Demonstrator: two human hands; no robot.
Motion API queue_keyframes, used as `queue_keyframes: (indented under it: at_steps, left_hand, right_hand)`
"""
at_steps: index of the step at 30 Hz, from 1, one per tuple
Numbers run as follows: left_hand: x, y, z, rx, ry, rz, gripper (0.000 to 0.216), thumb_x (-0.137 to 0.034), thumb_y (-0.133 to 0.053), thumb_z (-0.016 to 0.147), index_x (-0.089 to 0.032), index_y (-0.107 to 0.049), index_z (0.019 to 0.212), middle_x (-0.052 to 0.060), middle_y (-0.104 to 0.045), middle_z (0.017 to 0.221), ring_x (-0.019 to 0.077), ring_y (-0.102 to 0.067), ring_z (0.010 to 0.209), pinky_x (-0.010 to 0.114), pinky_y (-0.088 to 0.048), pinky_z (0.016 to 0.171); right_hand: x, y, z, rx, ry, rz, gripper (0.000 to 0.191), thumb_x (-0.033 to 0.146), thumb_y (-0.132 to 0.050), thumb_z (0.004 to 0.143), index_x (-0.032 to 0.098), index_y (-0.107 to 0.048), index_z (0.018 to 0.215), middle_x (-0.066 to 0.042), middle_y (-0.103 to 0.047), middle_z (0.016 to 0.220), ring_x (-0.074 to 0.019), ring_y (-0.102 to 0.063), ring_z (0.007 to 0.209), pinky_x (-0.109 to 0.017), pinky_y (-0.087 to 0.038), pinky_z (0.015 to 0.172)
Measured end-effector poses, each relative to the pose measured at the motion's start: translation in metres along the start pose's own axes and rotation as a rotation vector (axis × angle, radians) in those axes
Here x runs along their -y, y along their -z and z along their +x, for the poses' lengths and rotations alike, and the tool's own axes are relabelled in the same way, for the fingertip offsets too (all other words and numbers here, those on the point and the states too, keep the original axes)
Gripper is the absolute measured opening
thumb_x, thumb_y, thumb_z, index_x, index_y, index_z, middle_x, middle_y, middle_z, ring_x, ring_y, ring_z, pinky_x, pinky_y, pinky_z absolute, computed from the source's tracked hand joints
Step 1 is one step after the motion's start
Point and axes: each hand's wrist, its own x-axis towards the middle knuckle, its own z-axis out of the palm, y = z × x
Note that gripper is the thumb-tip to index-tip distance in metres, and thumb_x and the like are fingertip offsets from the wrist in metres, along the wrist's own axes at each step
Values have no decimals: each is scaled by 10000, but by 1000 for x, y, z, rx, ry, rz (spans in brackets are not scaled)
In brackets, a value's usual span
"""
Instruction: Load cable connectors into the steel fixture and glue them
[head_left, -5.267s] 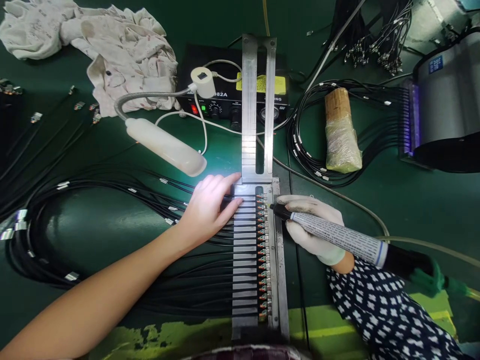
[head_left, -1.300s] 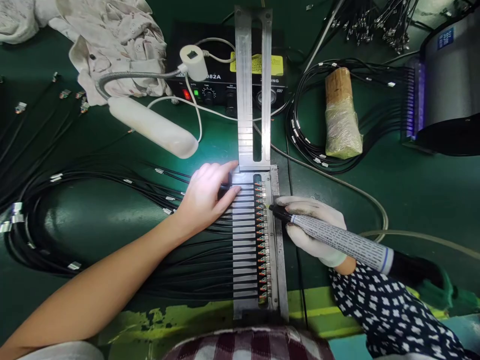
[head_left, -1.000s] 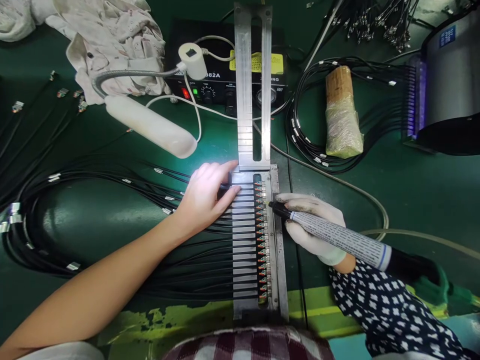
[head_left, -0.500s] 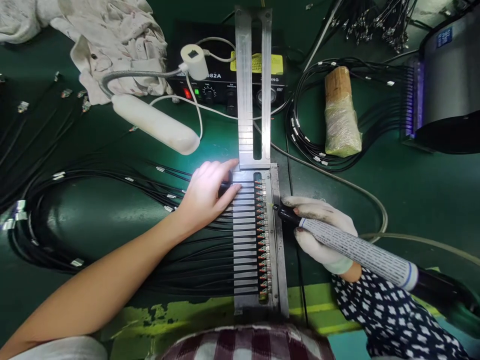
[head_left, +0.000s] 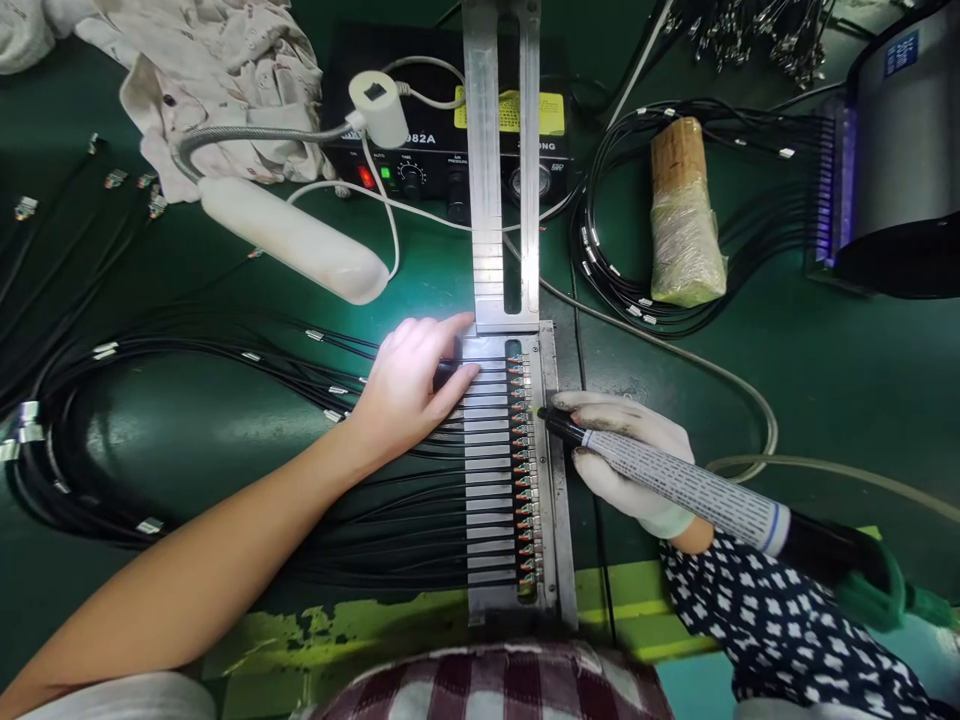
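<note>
A long metal fixture (head_left: 559,520) lies in front of me with several black cables (head_left: 390,520) clamped across it, their connector ends (head_left: 525,480) lined up in its slot. My bare left hand (head_left: 409,385) lies flat with fingers stretched over the cables at the fixture's upper left. My gloved right hand (head_left: 630,460) is closed around a pen-shaped dispensing tool (head_left: 675,480). The tool's dark tip touches the connector row near its upper part.
A white gooseneck lamp (head_left: 292,240) shines on the fixture. Behind stand a black controller box (head_left: 442,150), a crumpled cloth (head_left: 225,70) and a wrapped roll (head_left: 679,230). Black cable coils (head_left: 60,440) lie left; a grey machine (head_left: 900,160) sits far right.
The right hand pulled the tool slightly right and down, then brought its tip back onto the connector row. The left hand stayed flat on the cables.
</note>
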Motion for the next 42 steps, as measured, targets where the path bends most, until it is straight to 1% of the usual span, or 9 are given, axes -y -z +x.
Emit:
queue_keyframes:
  at_steps: [4, 7, 11, 19, 29, 34, 42]
  left_hand:
    - [-1, 0, 0, -3, 5, 1, 426, -382, -475, 988, -166, -506, 1353, 71, -606, 959, 241, -513, 899, 382, -425, 854]
    - [-1, 1, 0, -6, -2, 5, 429, -382, -480, 988, -151, -512, 1348, 71, -601, 952, 240, -511, 894, 380, -428, 846]
    - [0, 1, 1, 2, -8, 10, 437, -386, -478, 991, -132, -518, 1344, 72, -600, 941, 240, -509, 890, 377, -427, 839]
    - [-1, 1, 0, 7, 11, 4, 429, -397, -467, 991, -172, -509, 1354, 75, -617, 969, 241, -521, 905, 383, -425, 852]
    - [0, 1, 1, 1, -5, 10, 428, -378, -475, 987, -149, -513, 1347, 74, -605, 952, 240, -514, 901, 371, -421, 841]
    - [-1, 1, 0, 10, 16, 16, 437, -388, -474, 986, -155, -508, 1355, 75, -607, 957, 241, -509, 899, 378, -418, 848]
    - [-2, 1, 0, 0, 11, 12, 426, -381, -474, 989, -156, -516, 1348, 77, -617, 979, 241, -517, 905, 373, -414, 845]
  right_hand:
    - [0, -1, 0, 2, 2, -13, 167, 216, -735, 835, 216, -686, 995, -88, -775, 1064, -237, -762, 934, -381, -653, 851]
    - [0, 0, -1, 0, 2, -9, 160, 220, -737, 829, 217, -687, 981, -90, -777, 1053, -237, -764, 921, -378, -656, 840]
    - [2, 1, -2, 14, -15, 18, 174, 211, -743, 818, 211, -692, 985, -90, -775, 1059, -236, -760, 941, -373, -648, 863]
    - [4, 2, 1, 17, -4, 4, 157, 198, -721, 818, 219, -685, 970, -86, -781, 1026, -239, -766, 916, -370, -658, 832]
    - [2, 2, 0, 19, -6, 20, 167, 207, -723, 827, 217, -681, 988, -96, -776, 1044, -238, -761, 934, -368, -649, 846]
    - [1, 2, -1, 29, -21, -22, 149, 235, -722, 838, 234, -674, 979, -74, -776, 1059, -241, -762, 933, -375, -647, 840]
    - [-2, 1, -1, 28, -22, -22, 171, 220, -724, 841, 228, -673, 1004, -72, -771, 1086, -233, -755, 961, -363, -634, 860]
